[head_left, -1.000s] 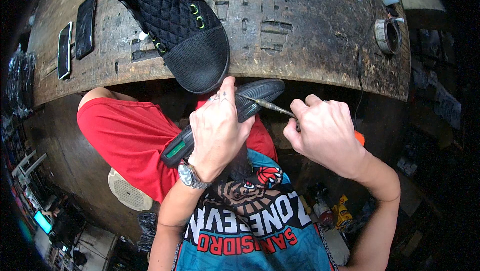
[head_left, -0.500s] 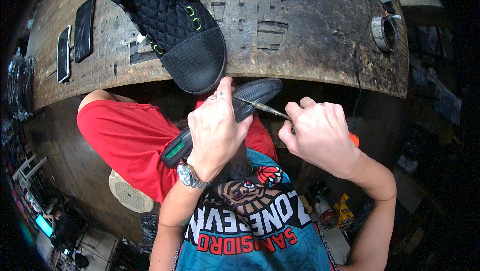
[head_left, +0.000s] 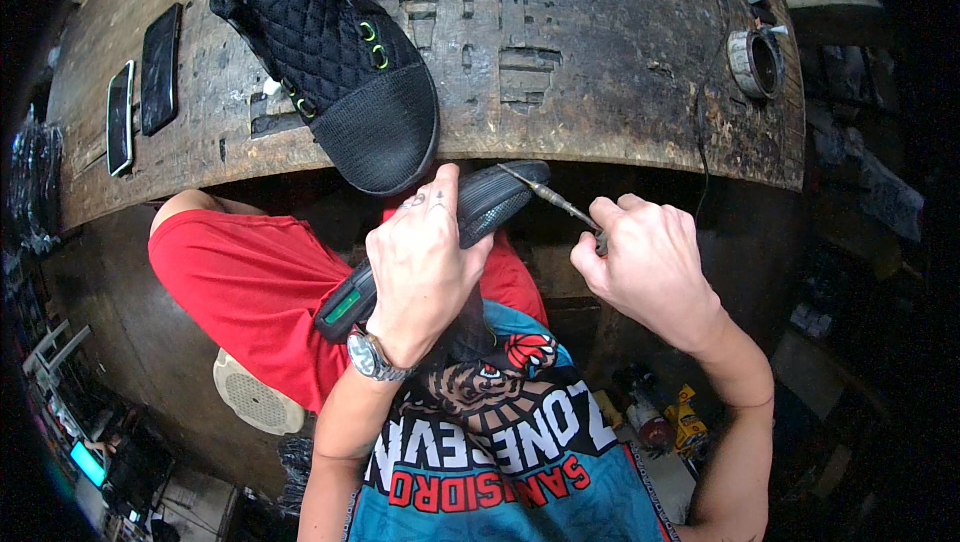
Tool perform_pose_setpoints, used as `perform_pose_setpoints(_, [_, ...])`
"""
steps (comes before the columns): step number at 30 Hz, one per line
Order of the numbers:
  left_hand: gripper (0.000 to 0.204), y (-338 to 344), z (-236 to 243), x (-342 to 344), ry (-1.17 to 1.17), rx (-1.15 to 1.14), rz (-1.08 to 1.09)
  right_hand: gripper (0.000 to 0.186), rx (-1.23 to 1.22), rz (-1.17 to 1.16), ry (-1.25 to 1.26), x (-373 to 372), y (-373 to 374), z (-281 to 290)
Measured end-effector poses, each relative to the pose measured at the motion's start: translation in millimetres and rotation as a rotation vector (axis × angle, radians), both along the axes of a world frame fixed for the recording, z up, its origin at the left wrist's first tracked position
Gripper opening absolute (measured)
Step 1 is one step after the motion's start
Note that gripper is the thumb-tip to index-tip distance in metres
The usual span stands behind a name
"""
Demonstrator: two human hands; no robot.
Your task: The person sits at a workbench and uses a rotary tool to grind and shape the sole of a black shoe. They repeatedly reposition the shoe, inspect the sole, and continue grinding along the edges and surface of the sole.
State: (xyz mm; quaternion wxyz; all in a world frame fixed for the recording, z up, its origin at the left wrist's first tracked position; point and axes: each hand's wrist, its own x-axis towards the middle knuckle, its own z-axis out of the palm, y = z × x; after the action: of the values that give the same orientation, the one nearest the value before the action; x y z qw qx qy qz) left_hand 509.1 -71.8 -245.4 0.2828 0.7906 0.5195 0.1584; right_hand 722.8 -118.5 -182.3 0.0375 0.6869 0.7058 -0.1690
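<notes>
While the left hand (head_left: 425,252) grips a black shoe with a ribbed rubber sole and a green rectangular patch (head_left: 490,207), the right hand (head_left: 645,267) has a slim, pointed metal tool (head_left: 553,198) in it. So going by a clock face over the view: the gripped shoe is right around the centre, over the lap, one end pointing to 2 o'clock and the green-patch end to 8. Left fingers are wrapped over its middle, holding it firmly. Right fingers are curled in tight on the tool's rear end, and its tip points to 10 o'clock, right at the shoe's far end. Can't really tell if the tip is touching or just above.

Up at 11 o'clock there's a black quilted fabric shoe with lime-green eyelets (head_left: 375,127), sitting on a worn brown wooden tabletop (head_left: 610,32), toe poking past the edge. Over at 10 are a black flat phone (head_left: 160,70) and a white-edged dark phone (head_left: 120,117), side by side. A grubby pale ring-shaped roll (head_left: 757,64) stands at 2. Lower down, red cloth shorts (head_left: 240,292) cover the legs, and a beige perforated seat (head_left: 255,392) shows at 8.
</notes>
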Motion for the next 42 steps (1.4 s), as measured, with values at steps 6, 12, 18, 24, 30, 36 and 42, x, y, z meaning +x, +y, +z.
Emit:
perform_pose_setpoints(6, [0.064, 2, 1, 0, -0.001, 0.038, -0.020, 0.017, 0.005, 0.007, 0.036, -6, -5, -2])
perform_pose_setpoints(12, [0.065, 1, 0, 0, 0.028, -0.031, 0.011, 0.017, -0.002, -0.011, 0.069, -8, -10, -5])
perform_pose_setpoints(18, [0.067, -1, 1, -1, 0.044, -0.016, -0.018, 0.023, -0.095, -0.104, 0.113, -3, -6, -3])
perform_pose_setpoints(24, [0.057, 4, 2, -9, -0.160, 0.050, 0.017, 0.058, -0.288, -0.204, 0.638, 41, 19, 13])
perform_pose_setpoints(30, [0.057, 5, 13, -24, -0.429, 0.106, 0.083, 0.094, -0.205, -0.536, 1.662, 60, 11, -13])
perform_pose_setpoints(36, [0.069, -7, 17, -30, -0.285, 0.345, 0.170, 0.104, -0.086, -0.610, 1.440, 32, 10, -62])
perform_pose_setpoints(42, [0.072, -18, 9, -18, -0.114, 0.272, 0.214, 0.102, 0.279, -0.316, 0.662, 11, 43, -70])
